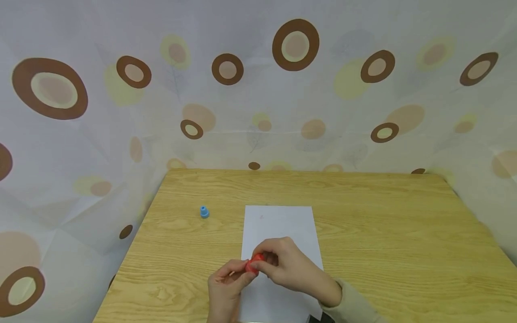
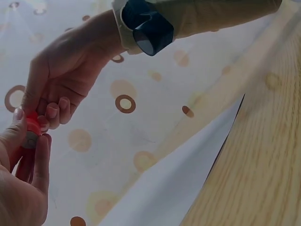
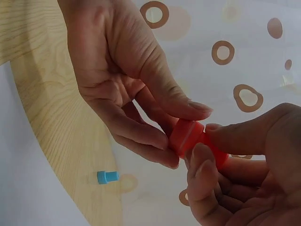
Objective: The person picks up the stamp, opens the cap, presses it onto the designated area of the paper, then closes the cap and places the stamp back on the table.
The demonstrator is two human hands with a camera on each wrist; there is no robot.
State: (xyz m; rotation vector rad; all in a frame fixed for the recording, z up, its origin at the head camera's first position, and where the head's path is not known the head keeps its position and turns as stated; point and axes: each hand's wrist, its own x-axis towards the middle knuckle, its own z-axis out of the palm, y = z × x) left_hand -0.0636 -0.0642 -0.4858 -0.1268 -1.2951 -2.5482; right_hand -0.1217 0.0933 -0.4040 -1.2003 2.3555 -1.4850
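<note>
A small red plastic stamp (image 1: 250, 268), round and stepped, is held between both hands above a white sheet of paper (image 1: 278, 224). My left hand (image 1: 227, 283) grips its wider end between thumb and fingers. From the other side, my right hand (image 1: 288, 268) pinches the narrower part with thumb and curled fingers. A pale line circles the wide end of the red stamp (image 3: 186, 136) in the right wrist view. Between the left fingers, the left wrist view shows a grey patch with a faint mark. Fingers cover much of the stamp.
A blue stepped plastic piece (image 1: 204, 212) stands on the wooden table (image 1: 383, 233), left of the paper. The sheet bears a tiny faint mark near its far edge. Patterned cloth (image 1: 250, 103) hangs behind and at both sides of the table.
</note>
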